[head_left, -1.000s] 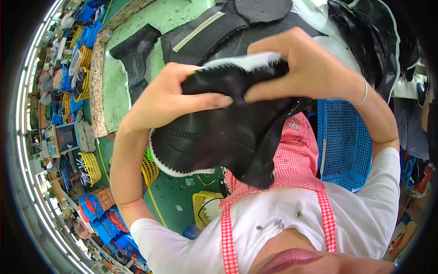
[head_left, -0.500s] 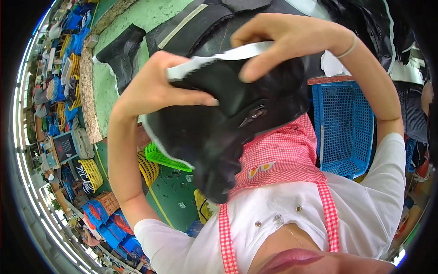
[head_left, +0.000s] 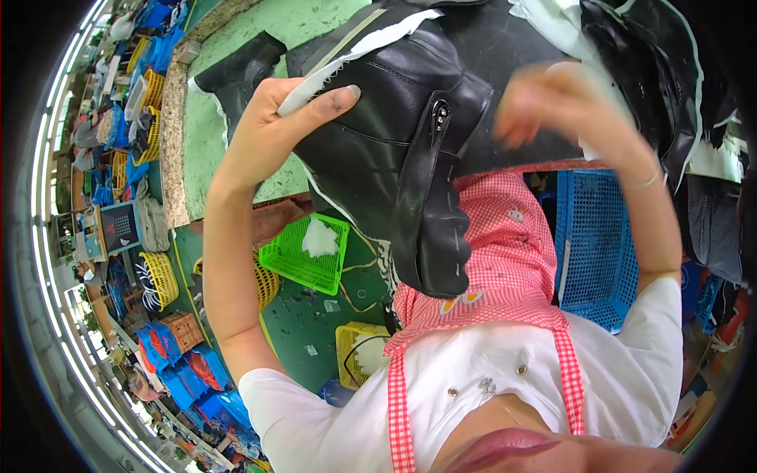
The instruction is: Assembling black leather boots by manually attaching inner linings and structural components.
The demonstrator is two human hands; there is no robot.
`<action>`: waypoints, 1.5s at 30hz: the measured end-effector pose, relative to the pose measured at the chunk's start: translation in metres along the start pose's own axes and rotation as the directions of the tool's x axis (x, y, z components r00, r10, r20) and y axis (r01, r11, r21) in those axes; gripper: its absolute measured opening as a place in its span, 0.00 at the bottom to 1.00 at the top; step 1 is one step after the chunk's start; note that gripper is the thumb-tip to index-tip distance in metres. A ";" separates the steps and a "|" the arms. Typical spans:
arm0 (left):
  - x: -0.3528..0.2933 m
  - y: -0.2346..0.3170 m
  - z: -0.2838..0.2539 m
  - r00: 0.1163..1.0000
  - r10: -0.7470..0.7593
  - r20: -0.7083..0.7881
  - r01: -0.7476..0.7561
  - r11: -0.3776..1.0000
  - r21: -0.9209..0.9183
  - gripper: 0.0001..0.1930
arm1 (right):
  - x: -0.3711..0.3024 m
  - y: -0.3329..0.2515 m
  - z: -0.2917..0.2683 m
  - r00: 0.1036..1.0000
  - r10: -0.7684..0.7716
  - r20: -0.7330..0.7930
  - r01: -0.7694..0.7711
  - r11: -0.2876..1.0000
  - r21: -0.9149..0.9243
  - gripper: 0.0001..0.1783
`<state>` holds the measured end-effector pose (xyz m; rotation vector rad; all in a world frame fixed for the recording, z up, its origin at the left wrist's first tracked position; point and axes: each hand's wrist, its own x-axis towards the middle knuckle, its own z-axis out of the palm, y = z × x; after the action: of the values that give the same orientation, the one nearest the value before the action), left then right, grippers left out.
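Observation:
A black leather boot upper [head_left: 371, 130] with a ragged white lining edge hangs over the table's near edge, in front of my apron. Its side strap carries a shiny metal ornament [head_left: 440, 116], and its lower border is scalloped. My left hand [head_left: 276, 130] pinches the upper by the white-lined edge, thumb on the black leather and fingers hidden behind. Off to the right of the upper, my right hand [head_left: 552, 106] is apart from it and smeared by motion. Its fingers look bent, but whether they hold anything does not show.
Another black upper [head_left: 244, 67] lies on the green tabletop [head_left: 205, 158] at the left. More black uppers [head_left: 654, 71] are heaped at the right. Below the table are a blue basket [head_left: 564, 260], a bright green basket [head_left: 303, 277] and a yellow basket [head_left: 347, 347].
My right hand has let go of the white-lined edge and moved right. The upper has turned and spread, so its strap and ornament show plainly. My left hand keeps its hold.

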<state>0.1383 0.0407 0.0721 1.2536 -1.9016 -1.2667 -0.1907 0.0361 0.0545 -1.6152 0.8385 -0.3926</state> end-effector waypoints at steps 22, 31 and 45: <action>0.019 0.013 0.033 0.928 0.150 -0.340 -0.077 0.973 0.219 0.16 | 0.031 0.024 0.076 0.974 0.102 -0.202 0.054 0.764 0.643 0.25; 0.023 -0.002 0.029 0.979 -0.149 -0.136 0.093 0.933 -0.347 0.16 | 0.022 0.040 0.091 0.679 -0.463 -0.570 0.515 0.853 -0.078 0.18; -0.010 0.031 0.026 0.998 0.064 -0.030 -0.060 0.990 0.128 0.12 | -0.030 -0.010 0.048 0.782 0.096 0.616 0.192 0.903 -0.384 0.11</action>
<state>0.1092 0.0646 0.0894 1.2610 -2.0081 -1.1008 -0.1762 0.0915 0.0588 -2.0091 0.3703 0.3297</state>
